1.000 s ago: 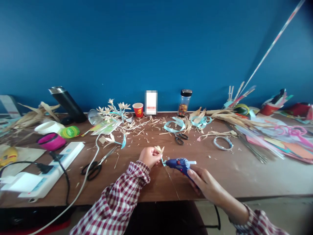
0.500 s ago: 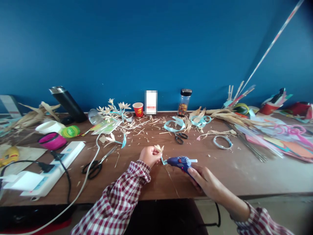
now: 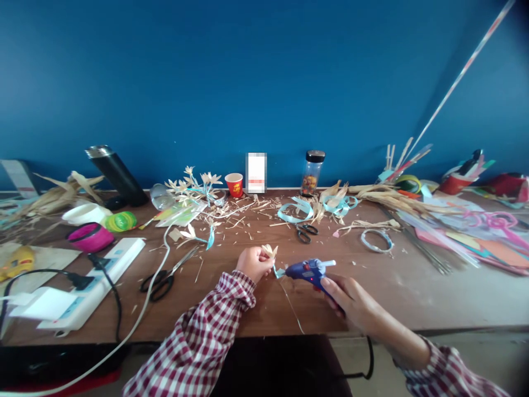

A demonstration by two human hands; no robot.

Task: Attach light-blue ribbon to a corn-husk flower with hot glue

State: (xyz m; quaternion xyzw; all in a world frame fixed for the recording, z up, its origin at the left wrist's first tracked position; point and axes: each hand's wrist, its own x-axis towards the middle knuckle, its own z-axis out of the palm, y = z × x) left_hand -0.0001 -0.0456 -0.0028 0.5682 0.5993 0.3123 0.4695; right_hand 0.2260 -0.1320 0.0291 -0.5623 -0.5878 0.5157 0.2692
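Note:
Near the table's front middle, my left hand is closed in a pinch on a pale husk flower. A light blue ribbon hangs from the flower's lower end. My right hand is wrapped round the handle of a blue glue gun, with a white glue stick showing at its rear. The gun's nozzle points left at the ribbon; whether they touch I cannot tell. A thin strand runs from below the ribbon toward the table edge.
Black-handled scissors and a white power strip lie at left, a white cable crossing there. Small scissors, a wire coil and blue ribbon lie farther back. Finished-looking flowers and a red paper cup stand by the wall.
The glue gun and my right hand have shifted slightly right, and the gun's tip has drawn back a little from the ribbon. My left hand still pinches the flower.

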